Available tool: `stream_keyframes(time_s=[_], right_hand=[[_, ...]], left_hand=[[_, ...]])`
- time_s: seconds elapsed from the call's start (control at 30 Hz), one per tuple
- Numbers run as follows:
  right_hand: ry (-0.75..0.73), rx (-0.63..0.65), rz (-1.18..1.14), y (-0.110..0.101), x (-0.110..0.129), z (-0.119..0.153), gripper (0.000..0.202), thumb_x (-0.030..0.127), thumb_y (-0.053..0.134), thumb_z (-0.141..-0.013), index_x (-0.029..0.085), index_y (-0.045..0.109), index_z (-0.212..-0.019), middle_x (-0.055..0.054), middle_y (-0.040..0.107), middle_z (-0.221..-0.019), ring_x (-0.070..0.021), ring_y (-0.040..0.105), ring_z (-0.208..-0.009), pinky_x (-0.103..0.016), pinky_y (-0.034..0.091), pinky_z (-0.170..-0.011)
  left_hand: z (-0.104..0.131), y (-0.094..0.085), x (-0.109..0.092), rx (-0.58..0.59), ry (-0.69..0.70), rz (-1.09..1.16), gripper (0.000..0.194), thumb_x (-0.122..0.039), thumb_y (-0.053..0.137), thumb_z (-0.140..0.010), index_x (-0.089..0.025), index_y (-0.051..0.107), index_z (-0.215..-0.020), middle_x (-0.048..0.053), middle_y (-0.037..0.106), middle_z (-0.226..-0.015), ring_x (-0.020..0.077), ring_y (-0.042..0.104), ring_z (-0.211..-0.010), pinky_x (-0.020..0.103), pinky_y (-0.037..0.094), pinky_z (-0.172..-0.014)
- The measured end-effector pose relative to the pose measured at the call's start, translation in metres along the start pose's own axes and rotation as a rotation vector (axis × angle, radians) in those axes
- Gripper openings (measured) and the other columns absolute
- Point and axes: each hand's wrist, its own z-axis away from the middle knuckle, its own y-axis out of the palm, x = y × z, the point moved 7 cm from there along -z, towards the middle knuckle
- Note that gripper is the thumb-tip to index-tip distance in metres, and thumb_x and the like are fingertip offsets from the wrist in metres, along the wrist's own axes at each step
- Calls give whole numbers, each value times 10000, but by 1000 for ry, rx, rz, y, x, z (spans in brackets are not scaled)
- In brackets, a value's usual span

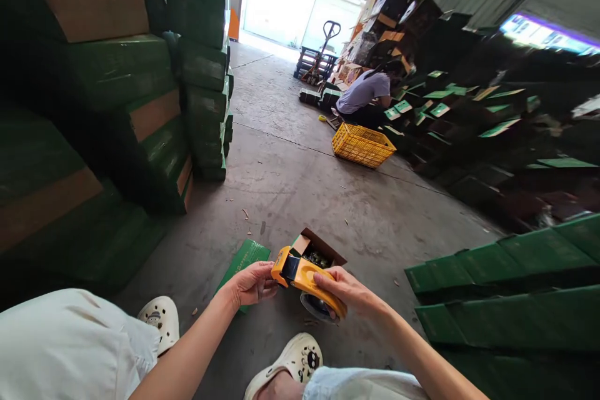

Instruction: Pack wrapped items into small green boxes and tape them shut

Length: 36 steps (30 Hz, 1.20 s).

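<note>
An orange-yellow tape dispenser [304,274] with a roll of clear tape is held above the floor between my hands. My right hand [344,290] is wrapped round its roll end. The fingers of my left hand [255,282] are pressed together at the dispenser's front end; whether they pinch the tape or its edge is too small to tell. Behind the dispenser stands a small open carton [323,249] with dark contents and raised flaps, partly hidden. A green carton [244,265] lies on the floor beside it, partly behind my left hand.
Stacks of green cartons [201,65] rise at the left, and more green cartons [515,262] stand at the right. Farther off, a person [363,92] crouches by a yellow crate [363,145] and a large carton pile. A pallet jack [323,53] stands behind.
</note>
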Motion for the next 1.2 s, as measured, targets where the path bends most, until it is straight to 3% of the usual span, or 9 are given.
stream_keyframes(time_s=[0.13, 0.23, 0.33, 0.47, 0.57, 0.63, 0.77, 0.93, 1.2], right_hand=[[-11, -53, 72, 11, 5, 3, 639, 761, 749, -757, 129, 654, -765, 6, 613, -602, -73, 485, -475, -181, 330, -428], [39, -65, 130, 20, 6, -2, 642, 775, 757, -728, 144, 645, -718, 8, 602, -587, -66, 431, -457, -195, 257, -408], [98, -56, 173, 13, -1, -4, 659, 802, 763, -683, 155, 639, -693, 7, 591, -573, -74, 428, -448, -206, 259, -402], [129, -12, 262, -23, -23, -10, 696, 839, 744, -664, 150, 642, -684, 17, 556, -565, -73, 417, -457, -209, 280, -417], [100, 24, 326, -39, -38, -28, 671, 808, 753, -696, 154, 608, -657, 36, 491, -529, -64, 381, -455, -208, 255, -413], [88, 26, 266, -38, -48, -45, 674, 816, 750, -694, 159, 600, -687, 29, 517, -544, -75, 430, -457, -207, 301, -418], [143, 45, 70, -16, -83, -76, 699, 852, 743, -655, 188, 551, -755, 25, 575, -577, -125, 573, -471, -210, 411, -426], [184, 28, -7, 2, -128, -100, 686, 846, 739, -659, 203, 538, -788, 52, 553, -565, -143, 612, -471, -229, 484, -438], [189, 66, -52, 14, -149, -116, 669, 833, 737, -672, 201, 539, -769, 66, 509, -568, -125, 591, -465, -212, 465, -432]], left_hand=[[-3, -6, -9, -67, 128, -236, 494, -444, 961, -597, -157, 681, -886, 21, 725, -798, 124, 692, -659, 233, 553, -649], [-6, -25, -26, -166, 211, -499, 529, -554, 926, -558, -144, 676, -781, 31, 703, -729, 151, 671, -633, 265, 536, -623], [2, -64, -55, -290, 266, -585, 509, -561, 900, -548, -148, 676, -743, 0, 652, -632, 140, 622, -592, 258, 490, -590], [15, -129, -95, -507, 374, -683, 488, -604, 827, -584, -166, 640, -692, -49, 546, -527, 105, 515, -510, 241, 411, -543], [11, -158, -109, -600, 447, -783, 446, -605, 753, -637, -176, 652, -707, -49, 548, -538, 119, 510, -534, 249, 392, -559], [6, -171, -113, -654, 480, -849, 424, -603, 700, -675, -184, 653, -717, -49, 548, -550, 127, 512, -554, 254, 389, -580], [1, -195, -115, -749, 499, -958, 410, -604, 619, -724, -196, 649, -721, -50, 523, -544, 139, 492, -563, 262, 364, -593], [-3, -221, -110, -813, 484, -1063, 387, -585, 605, -750, -205, 669, -718, -28, 558, -595, 168, 527, -654, 264, 363, -627], [-4, -252, -90, -862, 459, -1067, 420, -605, 572, -802, -198, 658, -749, -15, 587, -636, 165, 531, -666, 269, 404, -656]])
